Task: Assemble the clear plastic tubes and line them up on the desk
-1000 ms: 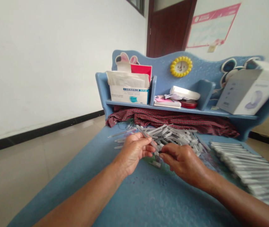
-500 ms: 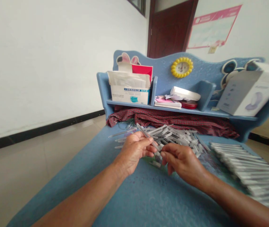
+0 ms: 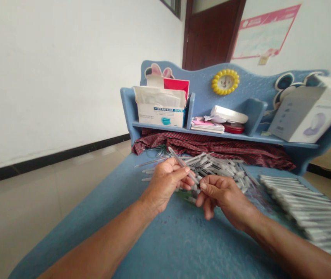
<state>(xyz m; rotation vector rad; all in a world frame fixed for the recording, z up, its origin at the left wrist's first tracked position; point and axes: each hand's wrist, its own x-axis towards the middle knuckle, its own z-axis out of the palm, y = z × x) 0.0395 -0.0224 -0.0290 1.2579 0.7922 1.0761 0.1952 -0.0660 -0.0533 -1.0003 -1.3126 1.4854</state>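
A slim, pale, see-through pen (image 3: 178,157) slants between my hands above the blue desk. My left hand (image 3: 168,179) is closed around its middle, thumb on top. At its lower right end, my right hand (image 3: 222,193) pinches the tip between thumb and forefinger, the other fingers curled loosely below. Whether a small cap sits in that pinch is hidden. Just behind the hands lies a loose heap of pens and clear pen parts (image 3: 223,166). To the right, many similar pens (image 3: 305,205) lie side by side in a stacked row, slightly blurred.
The blue desk (image 3: 165,248) has a raised shelf at its back. On it stand an open mask box (image 3: 161,116), papers (image 3: 207,126), a red round tin (image 3: 233,128) and a white carton (image 3: 302,114). Red checked cloth (image 3: 212,147) is bunched under the shelf.
Both hands stay at nearly the same spot with the pen between them. The right hand's lower fingers have shifted slightly, and the view has moved a little.
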